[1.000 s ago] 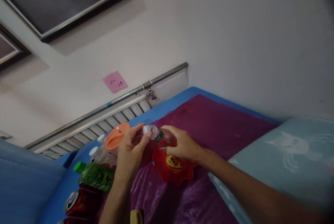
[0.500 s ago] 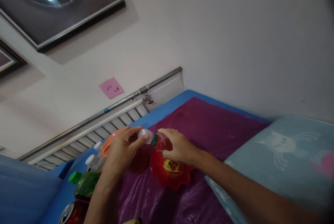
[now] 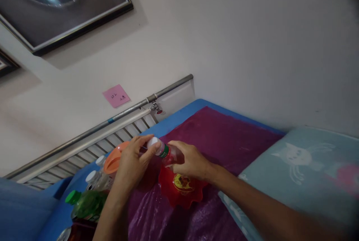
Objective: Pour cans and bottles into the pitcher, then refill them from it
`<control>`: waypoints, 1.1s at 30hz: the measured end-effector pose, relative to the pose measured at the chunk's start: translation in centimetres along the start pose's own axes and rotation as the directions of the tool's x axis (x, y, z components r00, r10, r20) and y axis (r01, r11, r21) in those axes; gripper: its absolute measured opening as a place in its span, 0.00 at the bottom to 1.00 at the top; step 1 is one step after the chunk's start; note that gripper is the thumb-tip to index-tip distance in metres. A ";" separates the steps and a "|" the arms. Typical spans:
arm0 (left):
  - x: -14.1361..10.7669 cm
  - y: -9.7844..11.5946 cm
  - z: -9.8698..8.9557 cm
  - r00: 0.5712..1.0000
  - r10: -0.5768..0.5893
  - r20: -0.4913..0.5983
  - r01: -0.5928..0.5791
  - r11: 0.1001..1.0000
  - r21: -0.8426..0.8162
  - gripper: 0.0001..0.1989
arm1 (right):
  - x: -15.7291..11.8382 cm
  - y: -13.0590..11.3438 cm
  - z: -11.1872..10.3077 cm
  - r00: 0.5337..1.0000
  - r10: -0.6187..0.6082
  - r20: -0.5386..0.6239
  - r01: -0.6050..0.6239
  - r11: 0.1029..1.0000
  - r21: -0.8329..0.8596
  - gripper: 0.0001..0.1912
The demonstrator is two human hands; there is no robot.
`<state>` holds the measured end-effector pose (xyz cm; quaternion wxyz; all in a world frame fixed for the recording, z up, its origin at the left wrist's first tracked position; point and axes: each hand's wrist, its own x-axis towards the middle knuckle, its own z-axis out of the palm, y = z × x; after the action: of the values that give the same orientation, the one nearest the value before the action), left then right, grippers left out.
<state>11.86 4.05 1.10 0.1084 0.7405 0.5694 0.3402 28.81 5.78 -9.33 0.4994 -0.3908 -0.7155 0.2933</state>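
Observation:
A small clear plastic bottle (image 3: 169, 158) with a white cap, a green band and a red part lies tilted between my hands, its cap toward the left. My right hand (image 3: 190, 160) is wrapped round the bottle's body. At the other end, the thumb and fingers of my left hand (image 3: 133, 162) close on the white cap (image 3: 153, 142). Just below the bottle, a red wavy-edged dish (image 3: 187, 203) with a yellow picture in its middle rests on a shiny purple sheet (image 3: 213, 128). My fingers partly hide the bottle.
Left of my left forearm stand a green bottle (image 3: 88, 205), a drink can (image 3: 66, 234), white-capped clear bottles (image 3: 97, 179) and an orange plastic item (image 3: 113, 160). A pale blue cat-print pillow (image 3: 297, 158) lies right. Radiator pipe (image 3: 171, 87) and wall are behind.
The view has shifted slightly, and things on the left appear a little farther left. Both hands keep their hold on the bottle, which looks slightly turned.

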 end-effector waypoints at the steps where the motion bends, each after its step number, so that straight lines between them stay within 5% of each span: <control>1: 0.1 -0.2 0.3 1.000 -0.009 -0.020 0.008 0.998 -0.058 0.26 | 0.0 0.0 -0.1 1.000 0.020 -0.009 -0.019 1.000 0.019 0.32; 4: 0.2 -0.5 0.9 0.992 -0.058 -0.111 0.029 0.969 -0.244 0.36 | 0.2 0.2 -0.6 0.997 0.055 -0.056 -0.053 0.998 0.041 0.33; 8: -0.4 -1.6 1.1 0.968 -0.209 -0.141 0.154 0.933 -0.325 0.37 | 0.9 0.8 -2.0 0.973 0.079 -0.215 -0.068 0.996 0.057 0.30; 15: -3.1 -7.9 3.4 0.940 -0.309 -0.146 0.284 0.943 -0.172 0.34 | 2.6 5.4 -4.5 0.787 0.138 -0.601 -0.157 0.987 0.021 0.32; 18: -4.7 -10.1 5.0 0.952 -0.257 -0.164 0.236 0.962 -0.138 0.30 | 3.0 7.7 -5.4 0.757 0.171 -0.630 -0.219 0.976 0.003 0.31; 24: -7.0 -11.3 7.3 0.971 0.033 -0.239 -0.061 0.992 -0.110 0.17 | 3.1 9.9 -5.9 0.754 0.218 -0.619 -0.309 0.950 -0.041 0.31; 33: -8.7 -14.8 8.4 0.988 0.046 -0.147 -0.062 0.992 -0.107 0.15 | 2.4 6.8 -7.2 0.777 0.135 -0.614 -0.359 0.897 -0.257 0.30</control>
<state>4.72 2.83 -16.57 0.0988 0.7220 0.5356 0.4266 36.98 11.60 -11.33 0.5696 -0.6382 -0.5105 0.0873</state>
